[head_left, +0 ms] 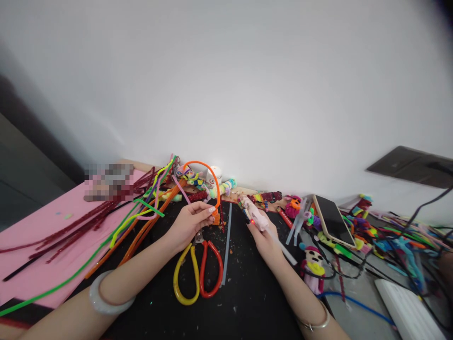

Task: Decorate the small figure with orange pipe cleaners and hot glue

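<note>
My left hand (198,219) pinches an orange pipe cleaner (216,184), whose long free end arches up and back to the left. Below the fingertips, part of it is bunched into a small orange clump. Apart from it on the right, my right hand (265,238) is wrapped round a pale pink hot glue gun (255,215) with a small red light. A translucent glue stick (285,250) sticks out of its rear. Scissors (198,274) with one yellow and one red handle lie on the black mat (247,307) below my left hand; their blades are largely hidden.
Loose pipe cleaners (141,222) spread over a pink sheet (67,226) at left. A glue stick (227,245) lies mid-mat. On the right are a phone (333,221), a pipe-cleaner doll (313,264), a white keyboard (406,307) and dark cables. A wall (226,85) closes off the back.
</note>
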Action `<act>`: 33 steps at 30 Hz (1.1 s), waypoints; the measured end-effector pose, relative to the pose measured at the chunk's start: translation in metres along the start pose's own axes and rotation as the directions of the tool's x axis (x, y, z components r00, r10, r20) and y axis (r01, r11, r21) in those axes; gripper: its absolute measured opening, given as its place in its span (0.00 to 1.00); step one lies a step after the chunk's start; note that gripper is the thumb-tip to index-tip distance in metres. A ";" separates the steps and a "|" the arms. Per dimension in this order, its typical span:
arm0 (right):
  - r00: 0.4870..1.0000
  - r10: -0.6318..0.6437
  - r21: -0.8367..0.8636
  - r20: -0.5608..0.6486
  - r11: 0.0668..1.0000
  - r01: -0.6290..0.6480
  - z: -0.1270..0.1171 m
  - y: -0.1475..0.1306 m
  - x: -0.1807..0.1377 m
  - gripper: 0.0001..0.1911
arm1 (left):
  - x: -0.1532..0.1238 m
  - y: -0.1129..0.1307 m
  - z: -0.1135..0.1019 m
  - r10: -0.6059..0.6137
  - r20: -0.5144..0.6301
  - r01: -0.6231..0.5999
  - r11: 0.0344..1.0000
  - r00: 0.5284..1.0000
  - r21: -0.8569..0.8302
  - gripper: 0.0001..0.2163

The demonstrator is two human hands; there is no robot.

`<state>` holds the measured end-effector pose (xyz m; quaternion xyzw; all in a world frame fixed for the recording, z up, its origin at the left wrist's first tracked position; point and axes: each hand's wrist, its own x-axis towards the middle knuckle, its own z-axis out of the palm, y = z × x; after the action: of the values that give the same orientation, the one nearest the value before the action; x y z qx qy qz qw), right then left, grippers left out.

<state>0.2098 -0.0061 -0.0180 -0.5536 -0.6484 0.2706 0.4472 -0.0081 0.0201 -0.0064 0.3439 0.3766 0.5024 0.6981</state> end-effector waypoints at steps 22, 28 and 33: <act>0.979 -0.187 -0.451 -0.076 0.882 0.134 -0.003 -0.011 -0.006 0.18 | -0.007 0.000 0.007 0.068 0.113 -0.106 0.923 0.991 0.371 0.05; 0.977 -0.212 -0.113 0.000 0.971 0.211 0.002 -0.017 -0.012 0.15 | -0.016 0.001 0.011 0.062 0.433 -0.351 0.694 0.899 0.629 0.06; 0.979 -0.198 -0.033 0.045 0.979 0.200 0.006 -0.019 -0.017 0.06 | -0.019 0.006 0.012 0.061 0.595 -0.525 0.548 0.801 0.651 0.08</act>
<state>0.1956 -0.0263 -0.0095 -0.4883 -0.7147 0.2238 0.4480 -0.0043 0.0021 0.0082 0.7950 0.2950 0.2872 0.4454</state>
